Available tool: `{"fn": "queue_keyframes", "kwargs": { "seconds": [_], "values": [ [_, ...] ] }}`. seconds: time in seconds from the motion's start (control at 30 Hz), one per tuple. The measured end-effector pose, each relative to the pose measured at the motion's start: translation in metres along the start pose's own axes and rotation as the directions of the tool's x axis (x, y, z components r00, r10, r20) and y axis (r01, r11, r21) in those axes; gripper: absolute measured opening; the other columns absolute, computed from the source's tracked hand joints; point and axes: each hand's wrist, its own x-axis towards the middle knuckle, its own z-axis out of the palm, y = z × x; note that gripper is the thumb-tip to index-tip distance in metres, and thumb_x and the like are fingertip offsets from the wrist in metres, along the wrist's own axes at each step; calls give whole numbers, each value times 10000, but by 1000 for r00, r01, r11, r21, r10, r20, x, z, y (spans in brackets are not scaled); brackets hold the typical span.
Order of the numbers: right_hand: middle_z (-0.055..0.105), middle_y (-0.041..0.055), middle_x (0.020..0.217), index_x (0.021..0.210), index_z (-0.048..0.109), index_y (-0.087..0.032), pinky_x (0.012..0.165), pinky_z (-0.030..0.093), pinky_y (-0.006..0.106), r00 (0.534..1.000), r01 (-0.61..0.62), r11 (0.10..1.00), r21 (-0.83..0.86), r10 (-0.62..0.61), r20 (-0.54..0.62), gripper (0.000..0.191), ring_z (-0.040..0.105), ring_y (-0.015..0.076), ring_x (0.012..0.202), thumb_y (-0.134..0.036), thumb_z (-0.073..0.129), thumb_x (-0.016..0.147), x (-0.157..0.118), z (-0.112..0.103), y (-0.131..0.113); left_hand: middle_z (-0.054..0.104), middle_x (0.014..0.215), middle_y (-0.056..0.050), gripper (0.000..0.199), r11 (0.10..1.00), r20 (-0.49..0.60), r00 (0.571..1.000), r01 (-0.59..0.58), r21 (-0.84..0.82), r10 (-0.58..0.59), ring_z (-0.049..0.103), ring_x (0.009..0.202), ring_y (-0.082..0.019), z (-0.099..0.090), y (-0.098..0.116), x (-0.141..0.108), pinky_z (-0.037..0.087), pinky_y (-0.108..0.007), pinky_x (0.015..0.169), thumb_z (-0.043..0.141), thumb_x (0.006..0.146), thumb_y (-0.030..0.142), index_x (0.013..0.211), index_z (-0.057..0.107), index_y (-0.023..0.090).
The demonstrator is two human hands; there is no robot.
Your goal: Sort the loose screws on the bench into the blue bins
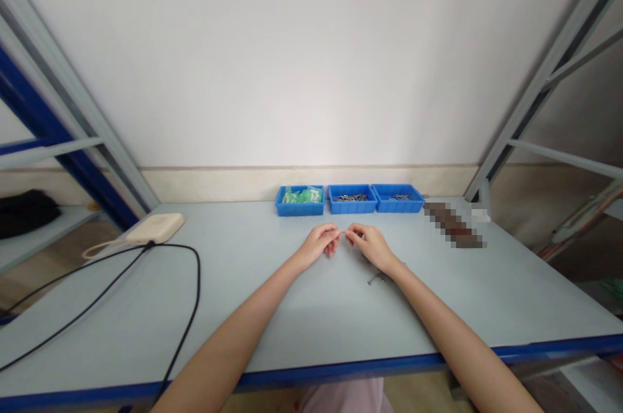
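Note:
My left hand [318, 245] and my right hand [370, 245] hover close together above the pale grey table [272, 309], fingertips curled into pinches. A thin pale sliver [342, 232] shows between the fingertips, too small to identify. Under my right wrist lies a small metal screw-like part [377, 278] on the tabletop. Beyond the hands stand a blue bin of green packets [299, 210], a blue bin of metal screws [353, 208] and a blue bin of similar metal parts [398, 207].
A blurred brown object [455, 225] lies to the right of the bins. A cream plastic device [156, 228] sits at the far left, its black cable [198, 283] looping across the table. Metal shelf uprights [549, 75] rise on both sides, and a wall stands behind.

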Motion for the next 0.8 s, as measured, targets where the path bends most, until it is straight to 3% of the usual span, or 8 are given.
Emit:
{"fn": "queue_keyframes", "kwargs": {
  "seconds": [0.1,0.33,0.53,0.67,0.8],
  "values": [
    [590,-6,583,581,549,-166,613,340,219,1000,0,1000,-18,0,6,385,520,115,581,-336,391,888,-1,1,-2,503,474,31,339,1000,-4,1000,10,-1,-10,467,403,-75,0,-1,1,367,-191,429,503,769,457,638,510,144],
    [642,-9,687,828,604,-181,597,342,211,1000,8,1000,19,-8,-13,172,536,117,613,-287,472,849,2,1,5,521,475,48,298,1000,3,1000,21,-8,-21,461,382,-76,-1,-3,1,360,-187,415,546,746,441,790,522,148],
    [567,-14,559,595,545,-163,590,338,216,998,9,1000,23,-10,57,373,491,107,554,-336,392,888,1,-1,5,501,465,30,336,1000,47,999,8,-30,-6,474,402,-78,0,-10,5,369,-185,413,488,779,449,630,491,147],
    [611,-10,635,756,589,-164,579,344,213,999,13,997,75,-17,44,246,485,104,557,-328,441,865,1,-1,7,517,475,37,309,999,52,998,21,-37,-19,474,393,-78,0,-12,4,370,-183,409,516,768,450,697,511,149],
    [600,-6,638,802,596,-158,559,361,211,983,22,987,160,-51,179,224,489,105,559,-337,467,842,-1,-7,12,524,483,24,351,998,94,994,57,-20,-55,485,406,-77,-2,-12,4,381,-185,424,561,731,478,660,531,136]
  ]
}}
